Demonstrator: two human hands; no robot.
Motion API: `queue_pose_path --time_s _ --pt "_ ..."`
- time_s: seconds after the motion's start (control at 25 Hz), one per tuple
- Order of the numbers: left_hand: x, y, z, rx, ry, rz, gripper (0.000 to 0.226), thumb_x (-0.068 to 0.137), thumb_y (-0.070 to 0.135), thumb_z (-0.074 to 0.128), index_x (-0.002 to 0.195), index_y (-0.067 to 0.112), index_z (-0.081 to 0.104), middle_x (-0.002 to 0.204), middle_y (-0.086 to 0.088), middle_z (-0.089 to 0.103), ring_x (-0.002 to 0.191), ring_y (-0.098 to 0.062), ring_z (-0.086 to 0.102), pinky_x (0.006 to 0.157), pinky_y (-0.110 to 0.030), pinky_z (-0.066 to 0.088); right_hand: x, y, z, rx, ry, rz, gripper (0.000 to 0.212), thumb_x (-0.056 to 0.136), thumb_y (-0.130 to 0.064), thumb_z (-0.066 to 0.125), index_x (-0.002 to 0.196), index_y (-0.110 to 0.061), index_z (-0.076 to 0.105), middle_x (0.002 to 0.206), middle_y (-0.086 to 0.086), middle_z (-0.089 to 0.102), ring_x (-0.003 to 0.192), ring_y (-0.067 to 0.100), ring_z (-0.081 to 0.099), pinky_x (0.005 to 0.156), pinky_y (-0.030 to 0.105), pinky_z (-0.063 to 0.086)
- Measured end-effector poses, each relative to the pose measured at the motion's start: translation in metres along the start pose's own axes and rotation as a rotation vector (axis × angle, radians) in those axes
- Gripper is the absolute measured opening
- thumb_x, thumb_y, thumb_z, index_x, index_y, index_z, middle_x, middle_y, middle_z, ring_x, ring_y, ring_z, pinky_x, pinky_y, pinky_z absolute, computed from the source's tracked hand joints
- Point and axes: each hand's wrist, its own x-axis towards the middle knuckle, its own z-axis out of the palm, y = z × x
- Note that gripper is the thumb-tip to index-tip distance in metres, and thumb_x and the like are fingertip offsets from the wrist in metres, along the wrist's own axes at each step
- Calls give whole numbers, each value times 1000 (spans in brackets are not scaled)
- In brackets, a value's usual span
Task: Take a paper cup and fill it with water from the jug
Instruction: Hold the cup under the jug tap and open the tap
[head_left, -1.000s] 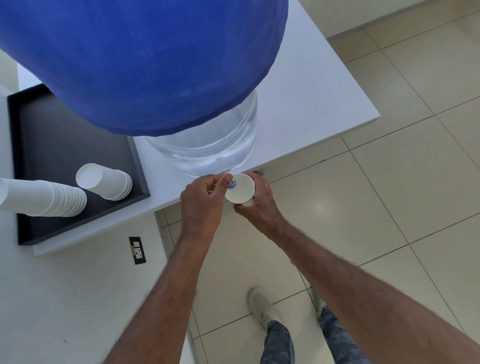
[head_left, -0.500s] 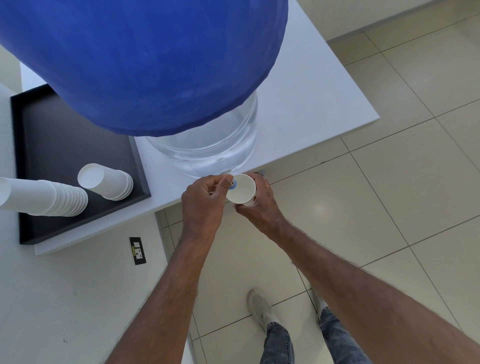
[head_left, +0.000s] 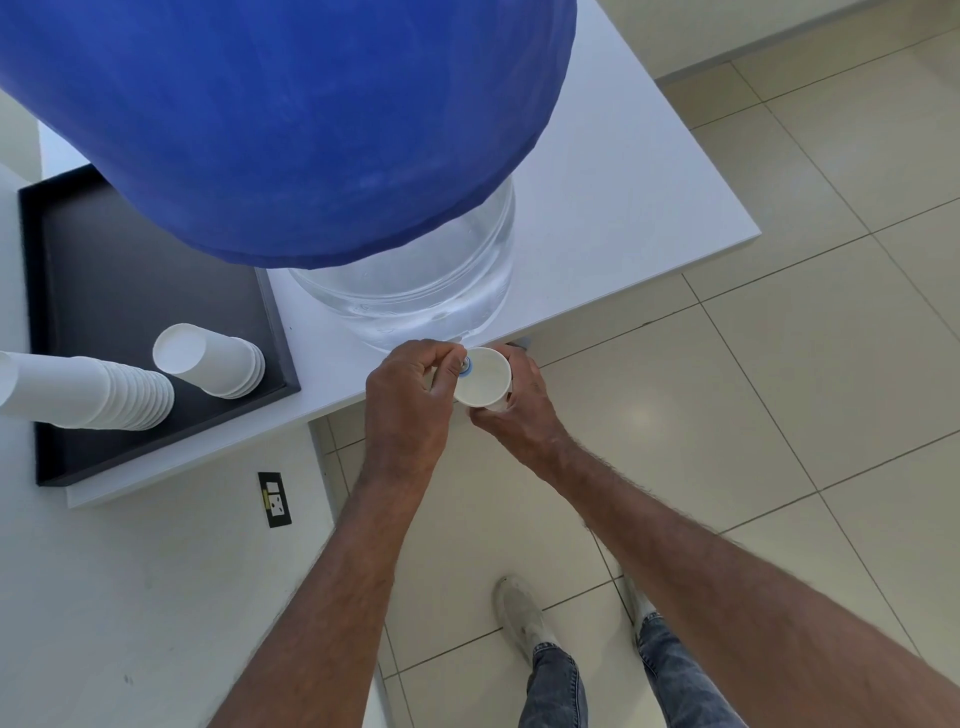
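Note:
A large water jug (head_left: 415, 291), clear at the base and wrapped in a blue cover (head_left: 285, 119) above, stands on a white table (head_left: 623, 197). Its small blue-ringed tap (head_left: 464, 367) juts out over the table's front edge. My left hand (head_left: 410, 400) is closed on this tap. My right hand (head_left: 519, 400) grips a white paper cup (head_left: 483, 376) upright, directly under the tap. The cup's inside looks white; I cannot tell whether it holds water.
A black tray (head_left: 104, 270) on the table's left holds two lying stacks of white paper cups (head_left: 213, 364) (head_left: 88, 395). A wall socket (head_left: 275, 500) sits below the table. My shoes and jeans stand on the beige tiled floor (head_left: 753, 389).
Almost nothing differs. Both hands stay at the tap with the cup beneath it; the view has shifted very slightly.

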Motion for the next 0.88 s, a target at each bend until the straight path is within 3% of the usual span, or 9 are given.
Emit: queue_pose_path --time_s 0.2,0.32,0.56,0.68,0.88 --pt "-2 -2 -3 135 -8 161 12 94 12 73 105 10 79 99 -1 78 93 -19 69 84 -30 55 1 1 1 -9 7 -15 63 74 -14 77 130 -32 56 125 -9 59 127 23 50 105 49 51" --pt "-4 -6 -3 199 -18 227 12 93 12 74 104 11 79 100 -1 77 94 -20 69 83 -27 53 1 -1 0 1 -2 -16 64 73 -14 77 131 -32 55 126 -8 59 127 25 50 105 50 52" --pt "-24 -20 7 436 0 420 13 85 6 80 97 8 77 110 -8 69 104 -23 59 91 -27 48 2 -2 -2 6 -9 -21 62 78 -19 84 127 -40 53 122 -26 55 128 24 52 108 51 50" --pt "-28 -24 15 396 31 376 13 87 3 78 99 7 74 114 -9 66 105 -25 57 95 -27 45 3 2 -2 -2 -5 -12 62 78 -20 86 127 -40 53 123 -24 56 128 24 53 107 51 51" --pt "-37 -17 22 314 45 278 14 90 7 75 104 9 74 112 -5 62 106 -19 54 93 -24 46 3 17 -10 -38 -31 1 63 77 -21 82 132 -32 55 129 -6 58 128 25 51 106 50 52"
